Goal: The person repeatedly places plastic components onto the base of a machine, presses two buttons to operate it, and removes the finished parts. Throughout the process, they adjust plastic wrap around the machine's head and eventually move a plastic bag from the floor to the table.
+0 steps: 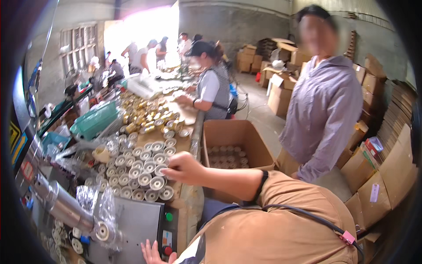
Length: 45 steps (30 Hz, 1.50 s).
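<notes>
My right hand (186,168) reaches across the workbench with its fingers curled together at the rim of a white round part (161,170). Many similar white ring-shaped parts (144,179) stand packed close beside it. Low in the picture, my left hand (153,252) has its fingers spread, next to a grey machine housing (132,224) and its red button (167,250). A metal cylinder (70,207) slants over that housing. At the cylinder's lower end sits a white round piece (103,233) with clear film around it.
Yellow-and-white parts (149,112) cover the bench farther off, near a green bin (94,119). Right of the bench, an open cardboard box (237,127) holds white parts. A person in a light purple shirt (323,110) stands close by; another person (213,86) works along the bench.
</notes>
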Tool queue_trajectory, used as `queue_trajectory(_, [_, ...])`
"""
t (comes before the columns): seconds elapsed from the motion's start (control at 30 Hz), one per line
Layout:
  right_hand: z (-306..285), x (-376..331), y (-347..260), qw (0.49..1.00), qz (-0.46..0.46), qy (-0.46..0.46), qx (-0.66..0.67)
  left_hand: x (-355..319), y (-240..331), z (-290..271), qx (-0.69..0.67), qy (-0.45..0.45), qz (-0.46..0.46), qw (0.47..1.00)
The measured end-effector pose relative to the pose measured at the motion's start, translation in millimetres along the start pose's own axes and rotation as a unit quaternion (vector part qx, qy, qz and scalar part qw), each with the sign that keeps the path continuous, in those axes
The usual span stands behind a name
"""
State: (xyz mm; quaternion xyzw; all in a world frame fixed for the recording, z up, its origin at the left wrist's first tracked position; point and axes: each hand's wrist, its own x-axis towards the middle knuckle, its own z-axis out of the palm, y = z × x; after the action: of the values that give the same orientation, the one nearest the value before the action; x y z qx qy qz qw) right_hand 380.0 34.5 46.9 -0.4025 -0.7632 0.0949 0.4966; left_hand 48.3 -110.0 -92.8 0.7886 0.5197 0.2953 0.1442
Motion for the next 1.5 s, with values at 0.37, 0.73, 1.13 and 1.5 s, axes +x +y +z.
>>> queue_trajectory(0.37, [83,-50,49,0.964,0.011,-0.25,0.095,-77,33,-15,0.009,0.239,-0.128,0.963])
queue_trajectory(0.73, [130,-54,99,0.882,-0.188,-0.425,0.082,-126,42,-9,0.033,0.191,-0.463,0.865])
queue_trajectory(1.13, [126,-59,87,0.899,-0.155,-0.388,0.13,-90,-165,-118,0.344,0.208,-0.47,0.786])
queue_trajectory(1.5, [209,6,14,0.914,-0.095,-0.326,0.222,-69,-128,-99,0.148,0.411,-0.449,0.779])
